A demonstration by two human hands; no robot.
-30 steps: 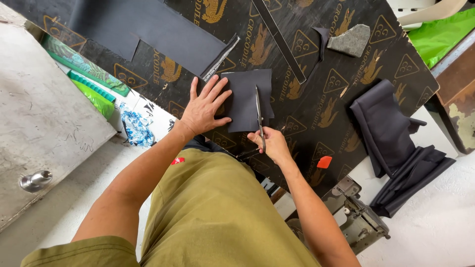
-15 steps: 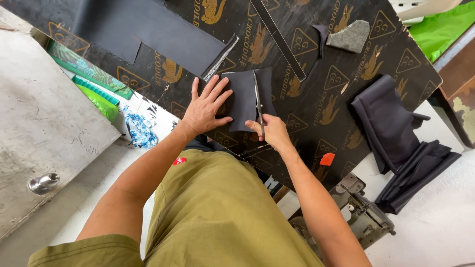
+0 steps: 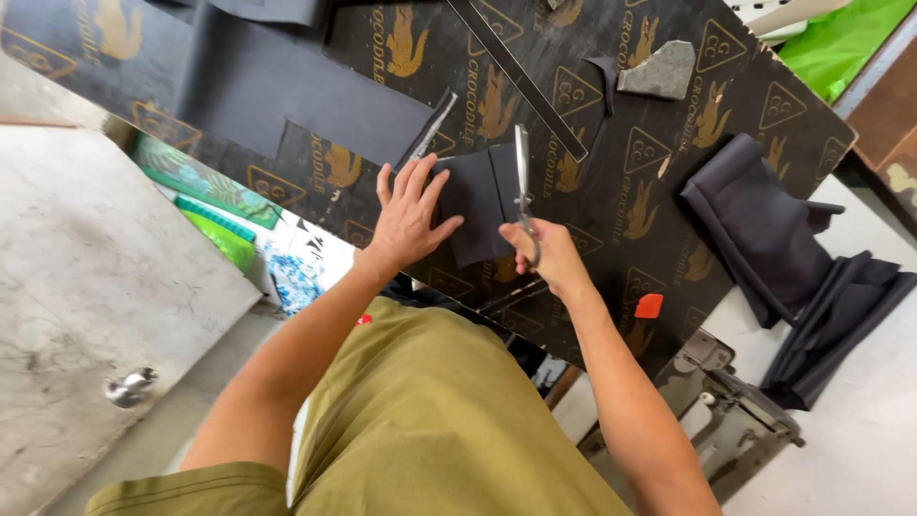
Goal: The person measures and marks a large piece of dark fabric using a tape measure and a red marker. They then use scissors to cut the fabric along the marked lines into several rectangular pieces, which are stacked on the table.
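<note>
Cutting one dark fabric piece (image 3: 475, 196) with one scissors (image 3: 522, 182).

Tailoring workshop, patterned cutting board (image 3: 611, 201), folded dark fabric (image 3: 764, 239), scissors (image 3: 522, 186), sewing machine (image 3: 735, 411)

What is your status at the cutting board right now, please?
Left hand flat on small dark fabric piece. Right hand gripping metal scissors, blades over it. Nothing obstructing.

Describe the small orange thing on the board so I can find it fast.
Start at the dark printed board and go to its near edge, right of the right hand. The orange chip lies there alone, the only bright piece among dark cloth.
</note>
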